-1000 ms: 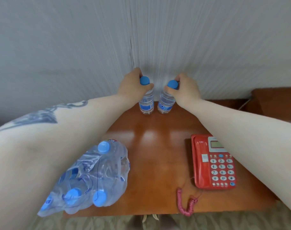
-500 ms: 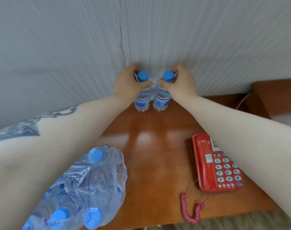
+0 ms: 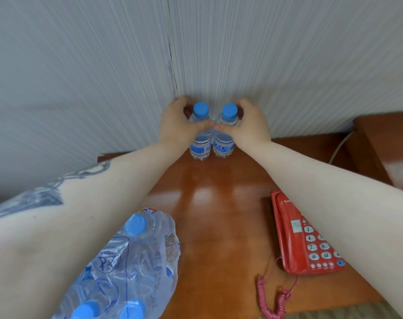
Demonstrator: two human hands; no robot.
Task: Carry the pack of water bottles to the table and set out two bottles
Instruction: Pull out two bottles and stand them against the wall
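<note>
**Two bottles pressed together at the wall**

Since a moment ago the two bottles have closed up and now touch. The left hand (image 3: pixel 177 122) wraps the left bottle (image 3: pixel 200 143), the right hand (image 3: pixel 251 125) the right bottle (image 3: pixel 224 143), both upright on the table (image 3: pixel 218 215). The pack (image 3: pixel 127 272) lies near, bottles inside.

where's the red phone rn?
In the head view, the red phone lies on the wooden table, near its front right, partly under the right forearm, with its pink coiled cord at the front edge.
</note>
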